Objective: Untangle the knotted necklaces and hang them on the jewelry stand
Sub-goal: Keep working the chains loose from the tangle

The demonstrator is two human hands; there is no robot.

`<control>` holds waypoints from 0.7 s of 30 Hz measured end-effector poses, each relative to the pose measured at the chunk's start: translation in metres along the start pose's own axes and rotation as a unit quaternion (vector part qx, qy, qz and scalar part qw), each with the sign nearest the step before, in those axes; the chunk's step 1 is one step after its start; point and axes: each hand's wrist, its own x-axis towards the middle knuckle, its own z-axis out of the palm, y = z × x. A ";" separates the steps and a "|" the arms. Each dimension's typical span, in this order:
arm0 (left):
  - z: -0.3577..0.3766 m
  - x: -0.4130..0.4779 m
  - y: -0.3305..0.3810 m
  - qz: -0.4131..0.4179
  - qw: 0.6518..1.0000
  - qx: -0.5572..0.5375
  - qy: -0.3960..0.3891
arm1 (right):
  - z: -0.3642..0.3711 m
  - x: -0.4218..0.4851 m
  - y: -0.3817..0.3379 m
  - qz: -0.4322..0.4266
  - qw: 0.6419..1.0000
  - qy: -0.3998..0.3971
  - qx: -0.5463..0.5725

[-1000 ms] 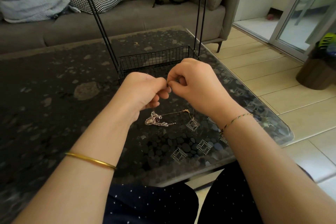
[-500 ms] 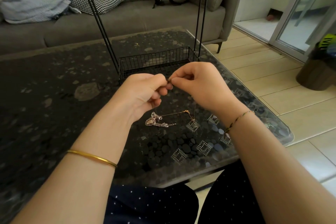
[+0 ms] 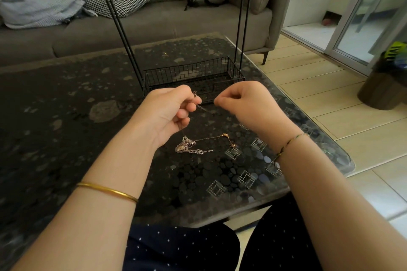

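Grip: L hand (image 3: 167,112), R hand (image 3: 244,103) pinch chain (image 3: 201,106) over dark table (image 3: 66,116); sofa (image 3: 154,24) behind.

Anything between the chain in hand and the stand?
Nothing visible. The chain, pinched between left hand and right hand, hangs just in front of the stand, open air between. Its hanging bar is out of frame. A strand seems to run down to the tangle on the table.

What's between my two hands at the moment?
In the head view, a thin chain runs from the left hand toward the right hand, above the dark table.
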 end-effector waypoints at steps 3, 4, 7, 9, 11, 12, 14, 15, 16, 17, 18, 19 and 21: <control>-0.002 0.002 0.000 -0.001 1.000 0.006 0.015 | 0.000 0.001 0.003 0.020 1.000 -0.001 -0.022; -0.002 0.002 0.000 -0.001 1.000 0.015 0.021 | -0.001 0.001 0.004 0.026 0.999 0.001 -0.033; -0.005 0.005 -0.001 0.003 0.998 0.041 0.043 | 0.000 0.005 0.012 0.050 0.993 0.008 -0.105; -0.005 0.006 -0.002 0.004 0.998 0.044 0.046 | 0.001 0.009 0.021 0.069 0.984 0.003 -0.166; -0.005 0.006 -0.002 0.008 0.998 0.042 0.043 | 0.002 0.011 0.028 0.093 0.969 -0.035 -0.226; -0.005 0.005 -0.002 0.010 0.998 0.040 0.041 | 0.003 0.012 0.031 0.106 0.959 -0.064 -0.253; -0.005 0.005 -0.001 0.009 0.999 0.037 0.035 | 0.007 0.012 0.035 0.120 0.943 -0.102 -0.295; -0.005 0.005 -0.001 0.007 0.999 0.037 0.032 | 0.009 0.011 0.036 0.117 0.937 -0.110 -0.309; -0.005 0.005 -0.001 0.004 0.999 0.038 0.031 | 0.012 0.011 0.036 0.110 0.934 -0.113 -0.322; -0.005 0.005 -0.002 0.001 0.999 0.040 0.031 | 0.015 0.011 0.036 0.100 0.930 -0.115 -0.335; -0.005 0.005 -0.002 -0.002 0.999 0.043 0.032 | 0.017 0.010 0.035 0.088 0.926 -0.115 -0.348; -0.005 0.005 -0.003 -0.006 0.998 0.046 0.033 | 0.021 0.011 0.033 0.074 0.923 -0.114 -0.360; -0.006 0.007 -0.005 -0.012 0.998 0.049 0.035 | 0.030 0.014 0.028 0.039 0.930 -0.120 -0.346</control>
